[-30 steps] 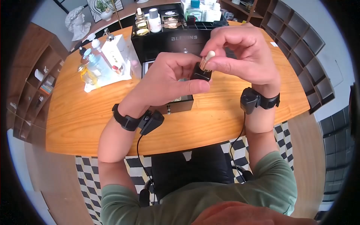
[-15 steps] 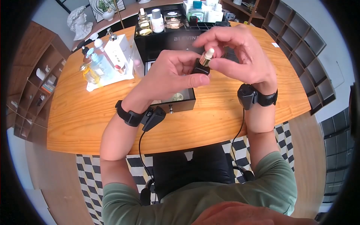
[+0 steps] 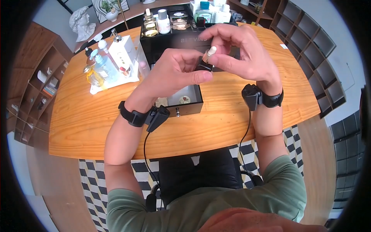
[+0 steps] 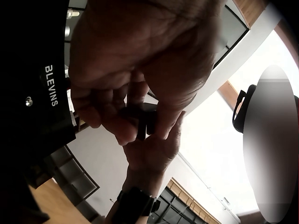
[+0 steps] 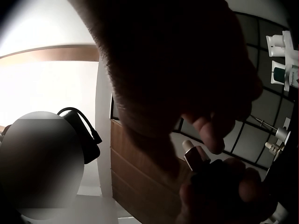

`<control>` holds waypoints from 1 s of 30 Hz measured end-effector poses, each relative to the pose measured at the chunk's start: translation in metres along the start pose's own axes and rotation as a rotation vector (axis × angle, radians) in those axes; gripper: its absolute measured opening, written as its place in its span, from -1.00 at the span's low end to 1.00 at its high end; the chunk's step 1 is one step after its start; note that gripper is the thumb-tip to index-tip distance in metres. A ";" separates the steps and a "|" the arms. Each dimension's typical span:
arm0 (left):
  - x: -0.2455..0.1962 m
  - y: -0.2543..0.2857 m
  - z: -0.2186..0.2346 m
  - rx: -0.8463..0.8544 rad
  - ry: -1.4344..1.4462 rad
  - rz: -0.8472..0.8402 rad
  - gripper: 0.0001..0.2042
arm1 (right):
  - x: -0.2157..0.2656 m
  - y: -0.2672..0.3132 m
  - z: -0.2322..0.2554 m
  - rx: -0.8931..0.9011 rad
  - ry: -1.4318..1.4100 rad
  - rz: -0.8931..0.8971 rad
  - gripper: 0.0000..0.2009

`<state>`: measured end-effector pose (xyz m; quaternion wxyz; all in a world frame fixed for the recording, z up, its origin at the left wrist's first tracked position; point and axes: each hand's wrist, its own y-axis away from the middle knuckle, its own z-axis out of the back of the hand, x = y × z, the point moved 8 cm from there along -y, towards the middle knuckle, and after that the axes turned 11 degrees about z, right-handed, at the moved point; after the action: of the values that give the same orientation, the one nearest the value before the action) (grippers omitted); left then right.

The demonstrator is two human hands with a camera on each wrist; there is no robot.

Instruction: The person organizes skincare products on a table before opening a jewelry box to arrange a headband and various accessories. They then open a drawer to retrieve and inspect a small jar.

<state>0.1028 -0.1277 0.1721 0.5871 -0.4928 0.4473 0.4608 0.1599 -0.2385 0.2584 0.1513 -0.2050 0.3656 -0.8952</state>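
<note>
A small black bottle [image 3: 204,66] is gripped between the thumb and fingers of the left hand [image 3: 170,73]. From its top rises a rose-gold dropper cap [image 3: 209,55] with a pale bulb, tilted to the right. Around the cap, the right hand [image 3: 249,56] has its thumb and fingers spread; whether the thumb touches it is unclear. In the right wrist view the cap [image 5: 194,156] lies in the gap between the right hand's thumb and a finger. The left wrist view shows the bottle dark in the left fingers, with the right hand [image 4: 152,154] beyond.
Behind the hands stands a black organizer [image 3: 154,48] marked BLEVINS, bottles on top. A pulled-out drawer [image 3: 191,108] holding small items lies below the left hand. To the left on the wooden table [image 3: 232,116] is a white tray [image 3: 116,86] with bottles, a pump dispenser and a lipstick.
Both hands and the bottle have shifted slightly up in the head view, uncovering more of the drawer. The right thumb and fingers parted from the cap, then the thumb came nearer to it again.
</note>
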 end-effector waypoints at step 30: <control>0.015 -0.005 0.016 -0.020 -0.187 0.066 -0.63 | -0.012 0.001 -0.013 0.129 0.155 -0.117 -0.71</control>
<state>0.1112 -0.1107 0.1605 0.6058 -0.4384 0.4020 0.5284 0.1645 -0.2269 0.2462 0.0828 -0.1459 0.3051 -0.9374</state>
